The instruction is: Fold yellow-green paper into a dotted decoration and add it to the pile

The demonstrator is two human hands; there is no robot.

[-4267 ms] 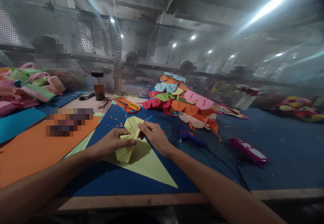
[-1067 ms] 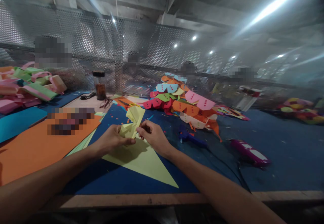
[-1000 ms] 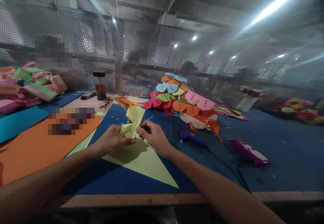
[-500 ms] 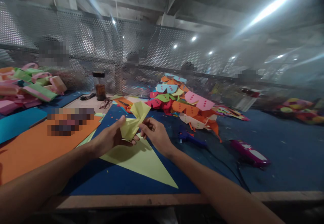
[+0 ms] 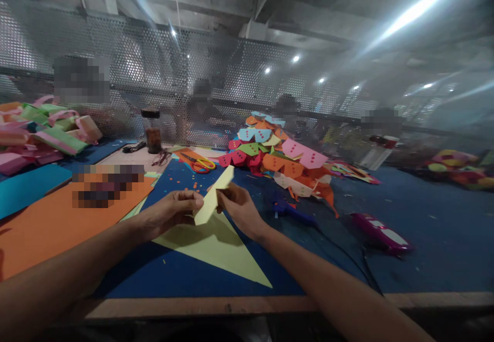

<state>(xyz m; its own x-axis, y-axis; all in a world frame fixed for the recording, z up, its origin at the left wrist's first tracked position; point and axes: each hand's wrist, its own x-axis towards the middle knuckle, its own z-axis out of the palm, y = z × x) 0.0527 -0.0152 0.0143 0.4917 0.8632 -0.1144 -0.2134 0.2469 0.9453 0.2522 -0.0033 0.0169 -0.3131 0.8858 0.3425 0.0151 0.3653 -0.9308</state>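
A pale yellow folded paper (image 5: 212, 202) is held up between my two hands, slanting upward to the right. My left hand (image 5: 179, 208) pinches its left side near the lower end, thumb on top. From the right, my right hand (image 5: 240, 205) grips its upper part; some of those fingertips are hidden behind the paper. Under the hands a larger flat yellow sheet (image 5: 216, 249) lies on the blue table cover (image 5: 170, 275), one pointed corner toward the front edge.
Orange-handled scissors (image 5: 200, 164) lie behind my hands. Folded colourful paper pieces (image 5: 293, 164) are heaped at centre right. A blue glue gun (image 5: 293, 211) with a cord and a shiny magenta device (image 5: 381, 235) lie right. Left are orange sheets (image 5: 116, 228), a jar (image 5: 152, 132) and stacked paper shapes (image 5: 50, 131).
The yellow folded paper has turned from a spread, fanned shape to a narrow, flatter one and sits slightly lower. My hands have shifted their hold, and the scissors now show fully.
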